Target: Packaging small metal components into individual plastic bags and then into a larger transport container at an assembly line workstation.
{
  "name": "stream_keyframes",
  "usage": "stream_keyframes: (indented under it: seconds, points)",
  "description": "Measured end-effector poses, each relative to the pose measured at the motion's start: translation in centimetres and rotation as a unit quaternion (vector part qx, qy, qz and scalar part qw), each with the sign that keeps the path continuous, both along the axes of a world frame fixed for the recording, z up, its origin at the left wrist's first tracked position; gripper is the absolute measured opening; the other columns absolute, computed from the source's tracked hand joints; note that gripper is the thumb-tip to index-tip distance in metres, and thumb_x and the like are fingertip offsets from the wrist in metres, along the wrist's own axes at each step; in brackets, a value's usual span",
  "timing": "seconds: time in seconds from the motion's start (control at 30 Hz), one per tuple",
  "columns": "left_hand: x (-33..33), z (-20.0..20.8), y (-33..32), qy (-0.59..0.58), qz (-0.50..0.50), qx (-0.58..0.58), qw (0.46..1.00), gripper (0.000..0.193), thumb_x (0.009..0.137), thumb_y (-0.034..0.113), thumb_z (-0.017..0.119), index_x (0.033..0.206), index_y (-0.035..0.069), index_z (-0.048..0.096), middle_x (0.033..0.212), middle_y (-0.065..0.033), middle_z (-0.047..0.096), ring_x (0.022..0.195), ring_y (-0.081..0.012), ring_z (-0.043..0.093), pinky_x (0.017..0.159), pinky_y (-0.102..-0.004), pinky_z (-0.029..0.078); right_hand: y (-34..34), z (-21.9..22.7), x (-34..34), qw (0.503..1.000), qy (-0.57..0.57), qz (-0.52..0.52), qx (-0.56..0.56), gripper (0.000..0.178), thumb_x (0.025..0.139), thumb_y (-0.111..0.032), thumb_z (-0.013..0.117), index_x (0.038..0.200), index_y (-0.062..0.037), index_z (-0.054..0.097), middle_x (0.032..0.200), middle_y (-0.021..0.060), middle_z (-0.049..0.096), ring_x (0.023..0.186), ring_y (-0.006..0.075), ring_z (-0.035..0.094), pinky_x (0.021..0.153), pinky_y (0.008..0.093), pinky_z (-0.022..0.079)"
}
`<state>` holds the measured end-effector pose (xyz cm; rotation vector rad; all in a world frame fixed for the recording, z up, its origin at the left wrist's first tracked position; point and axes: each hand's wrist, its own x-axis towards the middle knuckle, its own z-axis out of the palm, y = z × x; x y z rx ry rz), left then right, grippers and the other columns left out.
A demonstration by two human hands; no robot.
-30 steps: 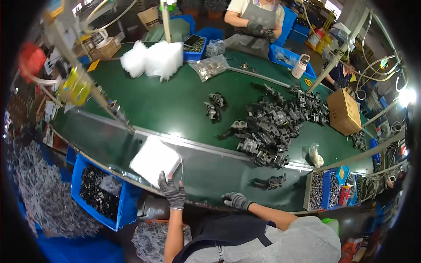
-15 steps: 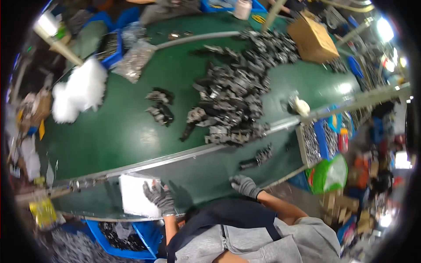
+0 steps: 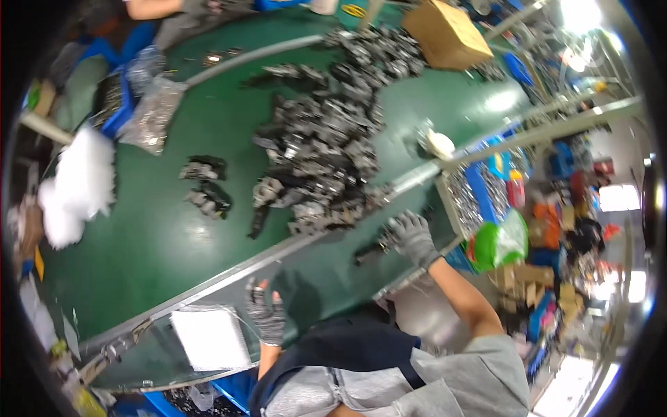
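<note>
My right hand [image 3: 413,238], in a grey glove, is closed over the right end of a dark metal part [image 3: 369,253]. The part lies on the near strip of the green table, its left end showing past my fingers. My left hand [image 3: 266,316], gloved with some bare fingertips, is open with fingers apart. It stands just right of a stack of white sheets [image 3: 208,338]. Beyond the metal rail spreads a big pile of similar dark metal parts [image 3: 323,139]. Two small clusters of parts [image 3: 206,187] lie left of the pile.
A metal rail [image 3: 236,270] divides the green table. At right stand bins of small metal pieces [image 3: 467,198] and a green-white bag [image 3: 501,243]. A cardboard box [image 3: 446,35] sits at the back. White foam-like material [image 3: 82,177] and a clear bag of parts [image 3: 154,115] lie at left.
My right hand has reached forward onto the dark metal part. My left hand has come off the white sheets and now stands to their right. The whole view has shifted to the right.
</note>
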<state>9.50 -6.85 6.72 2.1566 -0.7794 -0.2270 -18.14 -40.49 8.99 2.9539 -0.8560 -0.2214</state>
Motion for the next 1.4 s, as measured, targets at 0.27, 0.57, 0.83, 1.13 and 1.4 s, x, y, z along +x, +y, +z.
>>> stream_keyframes:
  seconds: [0.27,0.57,0.83,1.13,1.4]
  points:
    - [0.8,-0.6,3.3,-0.039,0.071,0.042,0.996,0.039,0.08,0.011,0.066,0.117,0.002,0.058,0.131,-0.021,0.046,0.121,-0.0378,0.046,0.1,-0.0449,0.039,-3.0,-2.6,4.6,0.919,0.316,0.142,0.188,0.05,0.079,-0.043,0.063,0.126,-0.025,0.057,0.116,0.0091,0.063,0.104,0.0278,0.061,0.09,0.0539,0.041]
    - [13.1,-4.4,-0.6,-0.126,0.126,0.077,0.981,0.052,0.079,0.021,0.068,0.125,0.003,0.05,0.133,-0.0248,0.042,0.12,-0.0439,0.044,0.102,-0.0494,0.037,4.4,2.1,14.5,0.875,0.308,0.304,0.216,0.058,0.084,-0.046,0.059,0.133,-0.0161,0.052,0.122,0.0134,0.059,0.108,0.0295,0.058,0.088,0.0476,0.043]
    - [30.8,-9.0,-4.0,-0.144,0.278,0.062,0.948,0.062,0.078,0.025,0.07,0.133,0.008,0.046,0.136,-0.0247,0.04,0.122,-0.043,0.042,0.105,-0.0488,0.035,2.0,9.5,30.2,0.891,0.057,0.387,0.229,0.049,0.089,-0.03,0.056,0.132,-0.0082,0.05,0.124,0.0151,0.054,0.116,0.0317,0.052,0.096,0.0473,0.041]
    - [45.2,-3.9,-14.2,-0.157,0.202,0.055,0.965,0.071,0.076,0.035,0.071,0.137,0.009,0.043,0.143,-0.0227,0.035,0.132,-0.0404,0.034,0.109,-0.0499,0.03,5.4,11.1,57.2,0.796,-0.294,0.495,0.187,0.043,0.086,-0.018,0.06,0.126,-0.0046,0.054,0.123,0.0157,0.055,0.109,0.0327,0.056,0.093,0.0415,0.047]
    - [53.2,-7.3,-20.9,-0.229,0.189,0.17,0.94,0.083,0.068,0.041,0.075,0.141,0.021,0.041,0.148,-0.0215,0.03,0.136,-0.0422,0.028,0.111,-0.0469,0.031,3.0,3.0,67.8,0.894,-0.159,0.418,0.024,0.026,0.087,-0.018,0.058,0.108,-0.0021,0.064,0.098,0.0147,0.066,0.09,0.0296,0.065,0.081,0.0376,0.052]
